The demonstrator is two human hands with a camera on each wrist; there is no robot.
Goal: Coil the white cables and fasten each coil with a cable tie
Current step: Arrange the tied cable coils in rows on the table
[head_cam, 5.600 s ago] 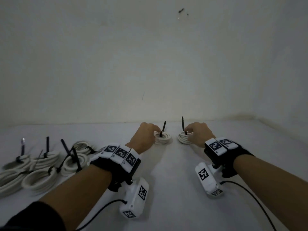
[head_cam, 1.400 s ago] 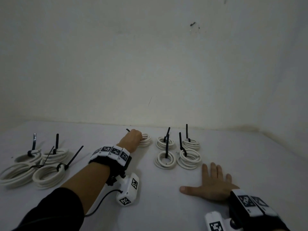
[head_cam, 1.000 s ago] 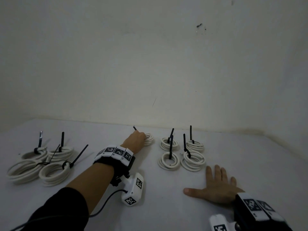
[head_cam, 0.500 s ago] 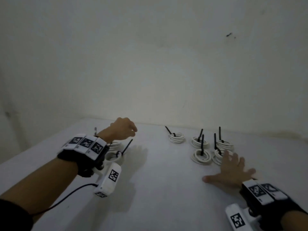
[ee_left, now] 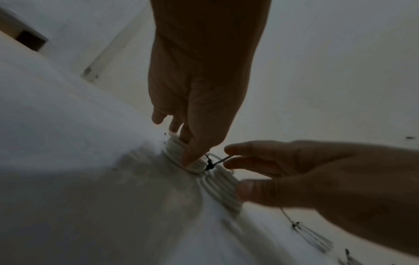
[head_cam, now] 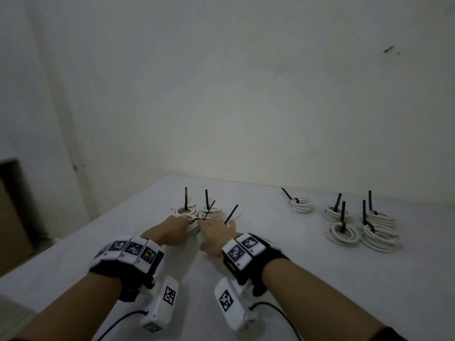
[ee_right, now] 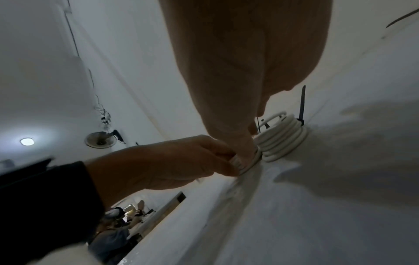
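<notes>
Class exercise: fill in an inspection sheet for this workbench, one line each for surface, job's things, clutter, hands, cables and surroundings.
Surface: white table, dimly lit.
Job's things: four tied white coils at the left group; five tied coils at the right group; black tie tails stick up.
Clutter: nothing seen.
Hands: left hand has a grip on a near coil; right hand rests on the neighbouring coil, its grip unclear.
Cables: black wrist-camera leads.
Surroundings: bare wall, dark mark upper right.
</notes>
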